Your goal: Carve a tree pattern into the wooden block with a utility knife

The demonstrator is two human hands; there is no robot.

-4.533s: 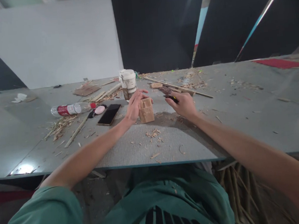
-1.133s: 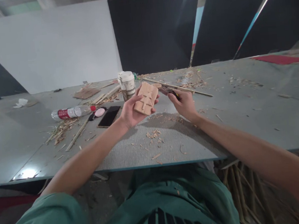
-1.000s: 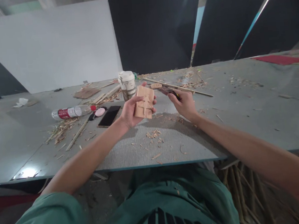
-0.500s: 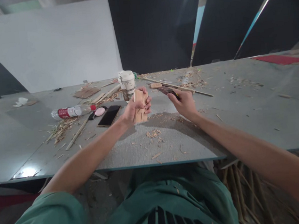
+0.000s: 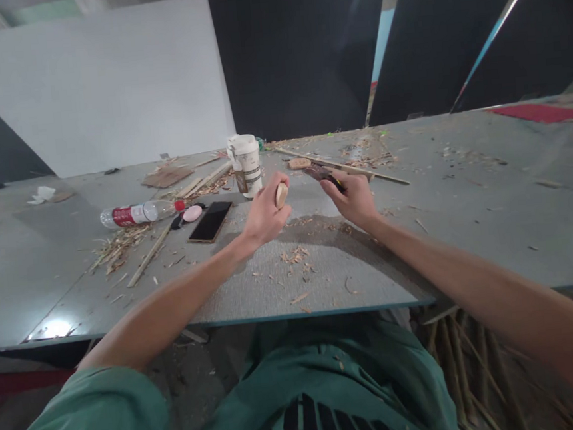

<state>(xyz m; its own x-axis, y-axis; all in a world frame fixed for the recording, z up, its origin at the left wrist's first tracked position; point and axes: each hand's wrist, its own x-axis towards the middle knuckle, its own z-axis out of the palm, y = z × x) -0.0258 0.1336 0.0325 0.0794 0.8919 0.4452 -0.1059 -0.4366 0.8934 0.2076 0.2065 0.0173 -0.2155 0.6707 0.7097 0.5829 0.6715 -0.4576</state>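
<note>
Above the grey table, my left hand point(image 5: 265, 213) is closed around a carved wooden block point(image 5: 281, 195). Only the block's pale end shows between thumb and fingers; the rest is hidden by the hand. To its right, my right hand point(image 5: 354, 197) grips a dark hand tool point(image 5: 332, 181) with black and yellow on its handle. The tool's brownish-dark front part points left and away from me; its exact kind is unclear. Just beyond its tip lies a small rounded wooden piece point(image 5: 300, 163). The two hands are apart.
A white lidded paper cup point(image 5: 246, 165) stands behind my left hand. A phone point(image 5: 211, 222), a pink oval object point(image 5: 192, 213) and a plastic bottle point(image 5: 131, 215) lie to the left. Wood shavings point(image 5: 295, 256) and thin sticks point(image 5: 149, 255) are scattered over the table.
My left hand has turned the wooden block, so its broad face with cut lines is now out of sight and its end shows. The right hand has barely moved.
</note>
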